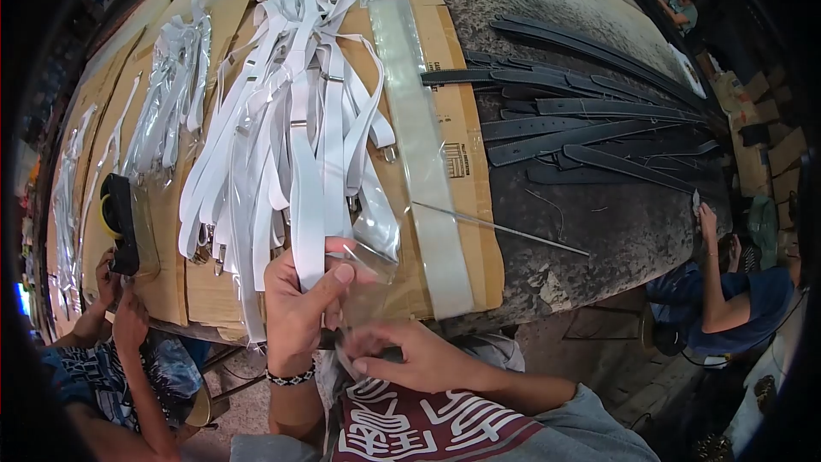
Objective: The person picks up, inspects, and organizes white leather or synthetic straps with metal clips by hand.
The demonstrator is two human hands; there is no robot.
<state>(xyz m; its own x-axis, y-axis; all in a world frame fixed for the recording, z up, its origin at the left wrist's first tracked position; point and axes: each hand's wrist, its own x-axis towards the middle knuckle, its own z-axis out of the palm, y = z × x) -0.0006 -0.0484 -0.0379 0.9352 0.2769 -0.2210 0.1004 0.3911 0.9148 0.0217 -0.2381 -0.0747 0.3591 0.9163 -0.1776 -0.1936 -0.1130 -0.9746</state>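
Observation:
Near the table's front edge, my left hand is closed around the lower end of a white elastic suspender strap and the clear plastic bag around it. The thumb lies on top. My right hand is just below, fingers curled closed on the loose lower end of that bag. Straight ahead lies a thick pile of white suspenders with metal clips and sliders, some in clear film. A stack of long, flat clear plastic sleeves lies right of the pile.
Cardboard sheets cover the table. A thin rod crosses the sleeves. Dark belts lie to the right, bagged suspenders to the left. One person at the left handles a black tape dispenser; another person's hand touches a belt.

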